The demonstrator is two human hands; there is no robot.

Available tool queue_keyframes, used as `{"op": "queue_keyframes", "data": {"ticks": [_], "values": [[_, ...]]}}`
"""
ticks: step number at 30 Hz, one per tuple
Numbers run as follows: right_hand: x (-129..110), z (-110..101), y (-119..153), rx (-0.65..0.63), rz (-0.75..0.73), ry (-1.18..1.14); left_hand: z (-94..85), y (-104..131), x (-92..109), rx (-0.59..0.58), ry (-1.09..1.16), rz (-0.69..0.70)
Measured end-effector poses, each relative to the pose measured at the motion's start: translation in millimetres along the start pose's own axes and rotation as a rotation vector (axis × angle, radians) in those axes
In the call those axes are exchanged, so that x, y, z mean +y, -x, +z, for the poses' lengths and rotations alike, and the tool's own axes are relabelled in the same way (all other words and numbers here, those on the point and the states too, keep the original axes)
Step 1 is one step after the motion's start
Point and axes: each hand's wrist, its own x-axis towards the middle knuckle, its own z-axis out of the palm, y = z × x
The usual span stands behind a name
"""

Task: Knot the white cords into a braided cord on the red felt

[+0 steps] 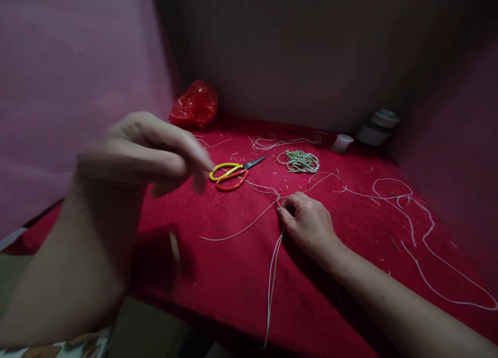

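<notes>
Hovering nearest us, our blurred left hand (pixel 155 153) curls its fingers, its grip unclear; right of it, our right hand (pixel 309 220) pinches the pale cords (pixel 278 197) over the red cloth (pixel 225 275). Farther back, we cannot see inside the lidded jar (pixel 377 129) or crumpled red bag (pixel 196 105).

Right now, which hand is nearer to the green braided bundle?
The right hand, on the near side of the bundle; the left hand is raised, farther left.
</notes>
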Motion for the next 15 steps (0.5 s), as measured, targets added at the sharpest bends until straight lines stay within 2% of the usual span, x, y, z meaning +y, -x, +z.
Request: {"op": "queue_keyframes", "data": {"ticks": [1, 2, 3, 4, 5, 6, 7, 8, 10, 11, 12, 13, 15], "values": [[0.4, -0.1, -0.4, -0.004, 0.003, -0.006, 0.4, -5.9, 4.7, -0.149, -0.139, -0.03], [0.8, -0.1, -0.7, -0.008, 0.006, -0.014, 1.6, -11.7, 7.0, -0.178, -0.3, -0.048], [1.2, -0.2, -0.9, -0.01, 0.012, -0.025, 3.8, -17.1, 7.6, -0.083, -0.457, -0.049], [1.7, -0.2, -1.1, -0.01, 0.019, -0.04, 7.2, -21.7, 7.0, 0.071, -0.569, -0.065], [2.1, -0.2, -1.1, -0.011, 0.028, -0.059, 11.8, -25.2, 6.1, 0.202, -0.606, -0.07], [2.5, -0.1, -1.2, -0.011, 0.038, -0.082, 17.9, -27.5, 5.5, 0.281, -0.554, -0.077], [2.8, -0.1, -1.2, -0.011, 0.048, -0.107, 25.6, -28.7, 5.5, 0.302, -0.448, -0.076], [3.1, -0.1, -1.2, -0.011, 0.057, -0.133, 34.9, -29.0, 6.2, 0.253, -0.308, -0.07], [3.5, -0.1, -1.1, -0.011, 0.071, -0.181, 57.3, -28.2, 8.2, -0.03, -0.119, -0.061], [3.6, -0.1, -1.1, -0.01, 0.076, -0.201, 69.6, -27.6, 8.8, -0.17, -0.087, -0.062], [3.7, -0.1, -1.0, -0.01, 0.08, -0.219, 81.9, -27.2, 8.8, -0.254, -0.117, -0.043], [3.7, -0.1, -1.0, -0.011, 0.082, -0.236, 93.6, -27.0, 8.1, -0.299, -0.174, 0.009], [3.9, -0.1, -0.8, -0.012, 0.083, -0.261, 112.9, -27.1, 5.4, -0.29, -0.237, 0.1]]}}
